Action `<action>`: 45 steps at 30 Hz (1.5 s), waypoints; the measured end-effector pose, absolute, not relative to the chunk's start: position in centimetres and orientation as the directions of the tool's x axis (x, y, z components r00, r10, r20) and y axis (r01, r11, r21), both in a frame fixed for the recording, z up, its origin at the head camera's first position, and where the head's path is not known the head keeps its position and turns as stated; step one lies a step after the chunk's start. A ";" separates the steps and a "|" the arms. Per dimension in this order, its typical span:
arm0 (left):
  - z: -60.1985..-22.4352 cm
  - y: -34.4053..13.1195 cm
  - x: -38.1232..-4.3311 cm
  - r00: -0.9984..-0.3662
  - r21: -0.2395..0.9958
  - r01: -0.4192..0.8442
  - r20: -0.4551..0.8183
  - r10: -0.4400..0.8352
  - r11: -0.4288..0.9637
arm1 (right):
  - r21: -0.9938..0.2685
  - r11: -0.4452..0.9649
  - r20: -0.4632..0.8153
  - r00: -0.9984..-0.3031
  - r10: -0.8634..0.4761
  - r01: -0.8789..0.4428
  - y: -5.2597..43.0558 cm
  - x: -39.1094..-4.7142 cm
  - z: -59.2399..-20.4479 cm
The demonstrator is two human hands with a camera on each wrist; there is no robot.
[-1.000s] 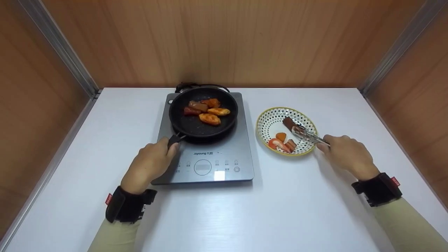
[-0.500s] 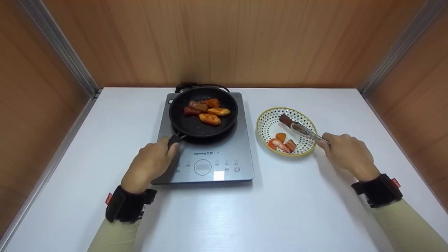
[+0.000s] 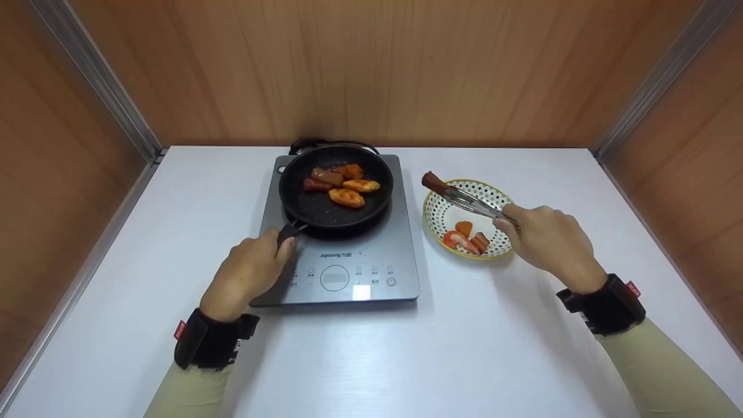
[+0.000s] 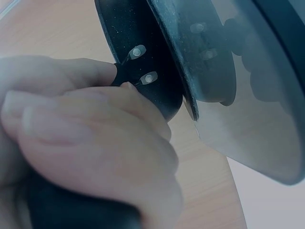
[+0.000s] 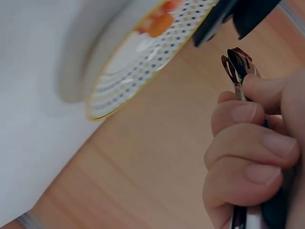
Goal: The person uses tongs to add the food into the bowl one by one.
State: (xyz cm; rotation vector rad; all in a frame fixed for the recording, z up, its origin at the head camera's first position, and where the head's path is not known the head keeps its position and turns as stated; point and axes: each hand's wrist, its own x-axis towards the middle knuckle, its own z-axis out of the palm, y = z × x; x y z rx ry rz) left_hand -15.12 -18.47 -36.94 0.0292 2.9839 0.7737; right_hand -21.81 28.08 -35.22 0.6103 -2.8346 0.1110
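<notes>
Gripping tongs (image 3: 471,202) with our right hand (image 3: 548,241), we pinch a brown food piece (image 3: 434,182), apparently raised above the far-left edge of the plate (image 3: 441,216). Left of the plate, our left hand (image 3: 246,273) grips the handle (image 3: 288,232) of a pan (image 3: 310,208) over a cooker (image 3: 386,249). A white table (image 3: 360,360) bears the plate; wood-grained walls (image 3: 371,69) stand behind.

Pale olive sleeves (image 3: 662,371), thick black wristbands (image 3: 603,306), each with a small red tag (image 3: 180,330) bearing pale lettering.

The grey cooktop (image 3: 371,241) reads "Joyoung 九阳" (image 3: 335,255), with a power sign (image 3: 391,281)
</notes>
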 end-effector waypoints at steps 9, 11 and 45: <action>-36.9 -18.6 -15.1 -0.997 0.487 -0.005 -0.066 0.031 0.873 | -0.020 0.853 0.309 -0.814 -0.491 -0.522 20.7 -22.3 -33.7; -36.9 -18.5 -15.1 -0.997 0.489 -0.008 -0.068 0.029 0.872 | -0.012 0.832 0.332 -0.788 -0.519 -0.554 19.0 -22.4 -33.6; -36.7 -17.5 -15.2 -0.998 0.506 0.014 -0.049 0.045 0.862 | 0.212 0.816 0.302 -0.758 -0.579 -0.538 6.2 -24.3 -35.2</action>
